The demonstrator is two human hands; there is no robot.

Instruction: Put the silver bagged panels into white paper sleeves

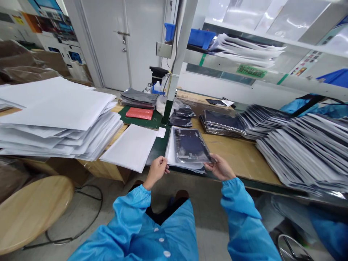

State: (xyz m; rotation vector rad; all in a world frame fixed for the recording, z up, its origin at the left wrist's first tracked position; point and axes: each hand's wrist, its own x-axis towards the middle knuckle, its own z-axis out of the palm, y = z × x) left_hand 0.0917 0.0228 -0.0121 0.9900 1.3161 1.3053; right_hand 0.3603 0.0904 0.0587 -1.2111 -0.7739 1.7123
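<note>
One wrapped panel (pixel 191 143), prob. light, stiff, slippery; I'd hold edges. R hand (pixel 220 168) pinches its corner, L hand (pixel 157 170) the white sheet (pixel 171 152).

The panel (pixel 191 141) was dark navy, nearly black, under a clear, shiny wrap. The sleeves (pixel 241 208) were bright blue, the coat's buttons (pixel 161 240) white. The paper pile (pixel 54 108) was plain white, the packet (pixel 139 113) red, the mat (pixel 127 119) dark green. The right-hand stack (pixel 307 152) ran in white and dark stripes (rather like a zebra's), and the stool top (pixel 32 214) was pale yellow-brown with wood grain. The upper bin (pixel 201 38) was deep blue.
</note>
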